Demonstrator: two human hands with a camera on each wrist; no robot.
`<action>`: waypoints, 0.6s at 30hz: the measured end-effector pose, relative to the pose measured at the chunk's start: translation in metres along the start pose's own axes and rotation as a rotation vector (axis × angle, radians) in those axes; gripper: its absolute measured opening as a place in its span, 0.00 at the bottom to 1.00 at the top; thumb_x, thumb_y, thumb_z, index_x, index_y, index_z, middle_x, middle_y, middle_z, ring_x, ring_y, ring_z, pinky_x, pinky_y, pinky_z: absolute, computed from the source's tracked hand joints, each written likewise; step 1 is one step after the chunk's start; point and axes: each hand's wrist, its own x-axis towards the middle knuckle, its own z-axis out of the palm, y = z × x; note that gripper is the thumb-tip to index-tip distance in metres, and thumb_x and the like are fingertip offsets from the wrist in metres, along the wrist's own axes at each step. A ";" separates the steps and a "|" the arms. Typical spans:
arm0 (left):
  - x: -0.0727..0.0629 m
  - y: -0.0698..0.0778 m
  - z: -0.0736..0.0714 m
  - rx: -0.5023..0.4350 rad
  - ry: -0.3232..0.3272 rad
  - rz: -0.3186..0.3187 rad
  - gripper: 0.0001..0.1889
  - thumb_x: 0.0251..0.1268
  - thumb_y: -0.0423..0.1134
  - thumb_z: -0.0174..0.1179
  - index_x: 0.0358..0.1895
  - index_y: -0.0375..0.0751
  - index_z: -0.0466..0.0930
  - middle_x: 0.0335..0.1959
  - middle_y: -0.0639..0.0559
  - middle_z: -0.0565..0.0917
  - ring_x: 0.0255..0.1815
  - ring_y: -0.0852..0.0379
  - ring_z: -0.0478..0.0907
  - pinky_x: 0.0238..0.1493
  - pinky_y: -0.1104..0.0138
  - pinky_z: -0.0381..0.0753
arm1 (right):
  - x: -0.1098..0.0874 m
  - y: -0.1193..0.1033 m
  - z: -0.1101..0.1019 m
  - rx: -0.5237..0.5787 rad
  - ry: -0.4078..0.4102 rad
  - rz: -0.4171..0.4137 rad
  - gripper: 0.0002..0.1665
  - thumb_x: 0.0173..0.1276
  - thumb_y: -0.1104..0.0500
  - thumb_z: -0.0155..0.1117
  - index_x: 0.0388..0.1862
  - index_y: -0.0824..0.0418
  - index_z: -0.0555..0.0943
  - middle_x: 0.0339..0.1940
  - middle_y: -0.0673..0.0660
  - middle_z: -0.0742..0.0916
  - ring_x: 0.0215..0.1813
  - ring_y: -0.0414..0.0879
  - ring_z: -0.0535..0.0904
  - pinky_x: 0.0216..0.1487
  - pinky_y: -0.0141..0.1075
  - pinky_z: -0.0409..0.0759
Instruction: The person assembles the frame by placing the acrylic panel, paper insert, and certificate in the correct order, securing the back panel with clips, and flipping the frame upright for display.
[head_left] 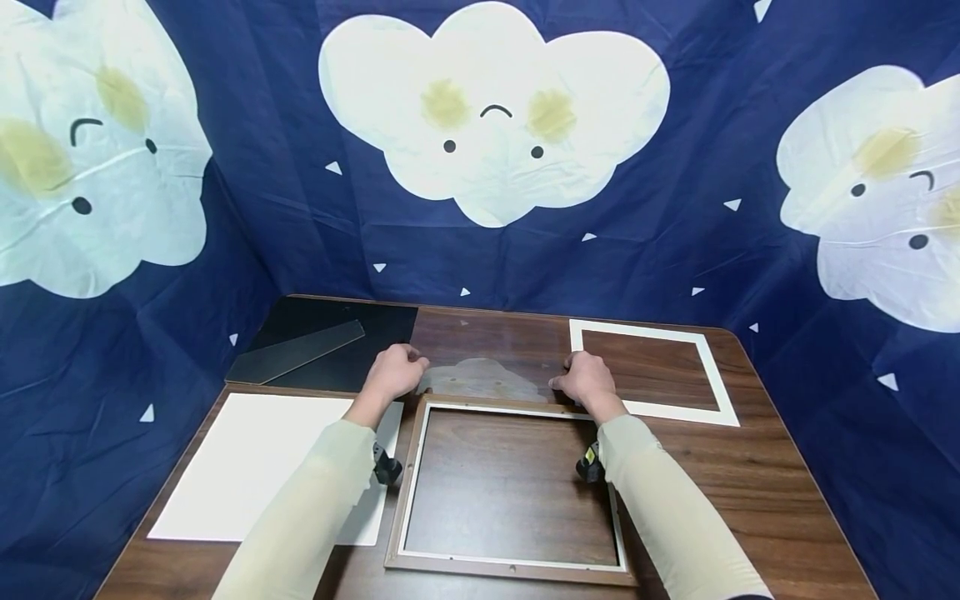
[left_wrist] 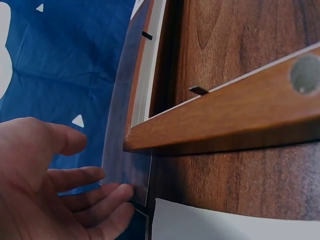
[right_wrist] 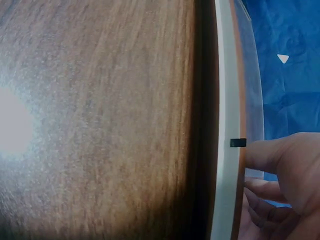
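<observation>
A clear sheet (head_left: pixel 487 379) lies flat behind the wooden picture frame (head_left: pixel 512 570), reflecting the cloud backdrop. My left hand (head_left: pixel 395 371) is at the sheet's left edge. In the left wrist view, its fingers (left_wrist: pixel 107 202) are loosely bent by the sheet's corner, the thumb held apart. At the right edge is my right hand (head_left: pixel 587 379), close behind the frame's far bar. In the right wrist view, its thumb (right_wrist: pixel 265 154) overlaps the sheet and stands apart from the fingers below, partly hidden by the bar. Small dark tabs (right_wrist: pixel 238 143) stick out from the frame.
A white board (head_left: pixel 247 467) lies left of the frame. Behind it is a black panel (head_left: pixel 318 317) bearing a dark folded strip (head_left: pixel 296 354). A white mat border (head_left: pixel 716 375) lies at the right rear of the wooden table (head_left: pixel 757 492). Blue cloud-print fabric (head_left: pixel 255 167) encloses the table.
</observation>
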 end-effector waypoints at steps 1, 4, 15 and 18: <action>0.000 0.000 0.000 0.001 0.000 -0.001 0.23 0.76 0.45 0.52 0.64 0.33 0.79 0.62 0.36 0.82 0.61 0.41 0.79 0.62 0.47 0.78 | 0.000 0.000 -0.001 0.000 0.000 0.004 0.30 0.60 0.45 0.77 0.56 0.59 0.86 0.55 0.65 0.88 0.50 0.63 0.86 0.46 0.54 0.84; 0.001 0.002 0.000 0.013 0.001 0.000 0.23 0.76 0.46 0.53 0.64 0.33 0.79 0.63 0.36 0.82 0.62 0.40 0.79 0.63 0.47 0.77 | 0.000 -0.001 -0.003 -0.012 -0.003 0.014 0.24 0.59 0.45 0.78 0.48 0.60 0.88 0.49 0.65 0.89 0.44 0.60 0.86 0.40 0.51 0.84; 0.006 0.008 0.001 0.074 -0.028 -0.010 0.22 0.74 0.47 0.53 0.56 0.32 0.82 0.58 0.36 0.83 0.57 0.39 0.80 0.59 0.48 0.79 | -0.003 -0.001 -0.006 0.004 -0.032 0.046 0.17 0.60 0.48 0.78 0.27 0.58 0.83 0.33 0.60 0.88 0.32 0.55 0.83 0.30 0.45 0.79; 0.008 0.008 0.001 0.086 -0.031 -0.019 0.20 0.74 0.48 0.52 0.48 0.33 0.84 0.50 0.37 0.84 0.46 0.43 0.80 0.50 0.50 0.79 | -0.003 0.000 -0.006 0.011 -0.037 0.019 0.19 0.61 0.49 0.76 0.44 0.60 0.88 0.49 0.63 0.89 0.47 0.61 0.85 0.44 0.51 0.84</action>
